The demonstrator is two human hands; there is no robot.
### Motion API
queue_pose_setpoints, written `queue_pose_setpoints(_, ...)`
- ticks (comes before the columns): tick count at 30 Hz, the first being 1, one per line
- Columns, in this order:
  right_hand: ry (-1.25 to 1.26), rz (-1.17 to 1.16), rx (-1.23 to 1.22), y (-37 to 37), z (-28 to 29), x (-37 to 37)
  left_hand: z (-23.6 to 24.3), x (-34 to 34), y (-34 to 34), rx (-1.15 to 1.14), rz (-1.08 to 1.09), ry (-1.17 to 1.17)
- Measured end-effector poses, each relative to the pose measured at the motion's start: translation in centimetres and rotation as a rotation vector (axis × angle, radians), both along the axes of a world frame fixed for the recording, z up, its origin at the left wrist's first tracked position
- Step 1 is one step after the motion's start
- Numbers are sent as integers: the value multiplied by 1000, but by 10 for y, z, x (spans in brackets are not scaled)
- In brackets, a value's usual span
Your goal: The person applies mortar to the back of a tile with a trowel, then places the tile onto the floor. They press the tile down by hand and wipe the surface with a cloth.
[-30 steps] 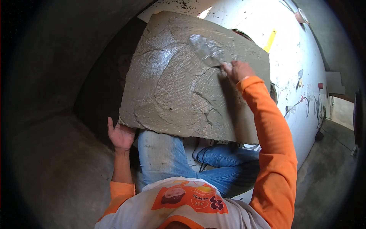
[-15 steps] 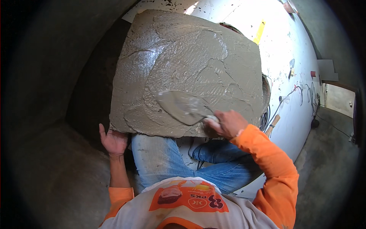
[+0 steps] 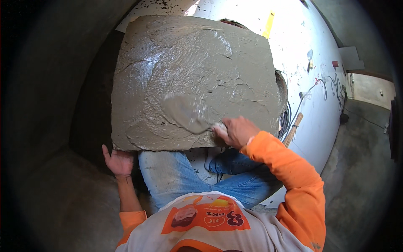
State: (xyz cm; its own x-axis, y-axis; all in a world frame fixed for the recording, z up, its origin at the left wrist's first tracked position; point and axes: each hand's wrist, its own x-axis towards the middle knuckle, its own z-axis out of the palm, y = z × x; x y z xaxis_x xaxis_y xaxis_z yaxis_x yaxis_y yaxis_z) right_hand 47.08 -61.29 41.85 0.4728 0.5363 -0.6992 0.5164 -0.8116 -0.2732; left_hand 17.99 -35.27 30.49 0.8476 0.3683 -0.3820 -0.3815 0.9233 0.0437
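Observation:
A large board thick with wet grey mortar (image 3: 235, 54) lies across the middle, above my bent legs in jeans. My right hand (image 3: 235, 132) grips the handle of a metal trowel (image 3: 187, 113), whose blade, smeared and slightly blurred, lies on the mortar at the lower middle of the board. My left hand (image 3: 118, 161) is at the board's lower left corner, palm upward and thumb apart, with its fingers partly hidden under the edge it holds.
A white surface (image 3: 310, 122) extends behind and right of the board, with a yellow tool (image 3: 268, 23), thin sticks (image 3: 292, 130), tangled cables (image 3: 323, 84) and small objects on it. Grey walls (image 3: 46, 84) curve round the left, and a pale opening (image 3: 371, 90) shows at far right.
The trowel came down from the board's upper right to its lower middle, then shifted slightly left. The board and surroundings appear farther left in view. My left hand stays at the corner.

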Motion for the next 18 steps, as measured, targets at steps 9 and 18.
queue_pose_setpoints(9,-287,-356,-108,-99,-8,114,-3,19,-3,57,-25,168)
queue_pose_setpoints(18,196,-1021,-23,-92,-5,126,-13,16,0,29,-10,99)
